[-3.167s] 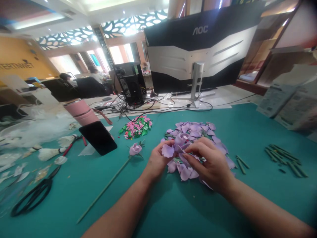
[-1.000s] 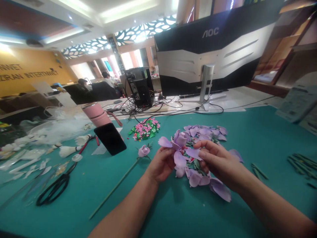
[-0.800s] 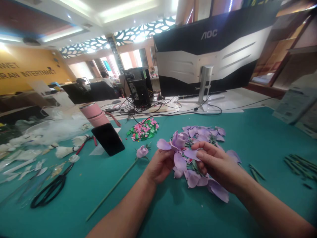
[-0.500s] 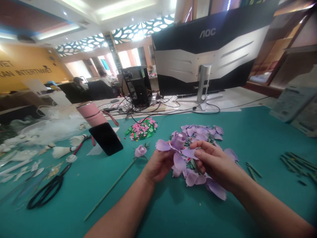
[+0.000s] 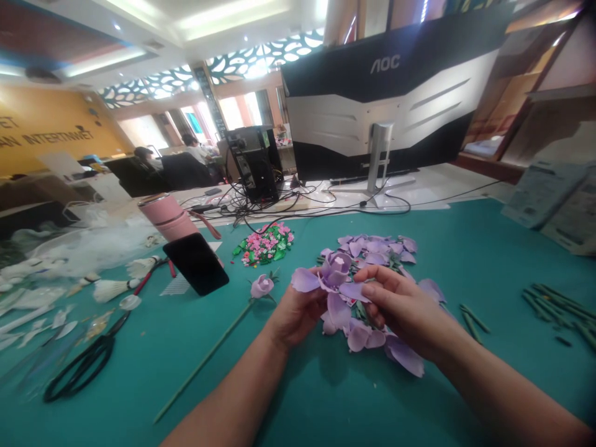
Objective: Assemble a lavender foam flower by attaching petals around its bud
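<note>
A purple flower (image 5: 333, 268) is being pinched in the left hand (image 5: 298, 313) above the petal pile (image 5: 372, 248) — a loose petal (image 5: 354, 290) is being clamped against it in the right hand's (image 5: 405, 310) grip.

A half-built lilac paper flower (image 5: 333, 268) is held upright above the teal desk (image 5: 139, 366), its petals spread. A single lilac petal (image 5: 354, 290) is pressed against its right side, over a heap of loose petals (image 5: 377, 248).

The left hand (image 5: 298, 312) held a half-built purple flower (image 5: 334, 268) at its fingertips. The right hand (image 5: 404, 307) pinched a loose petal (image 5: 352, 290) against it. Beyond the fingers lay the petal pile (image 5: 377, 246).
</note>
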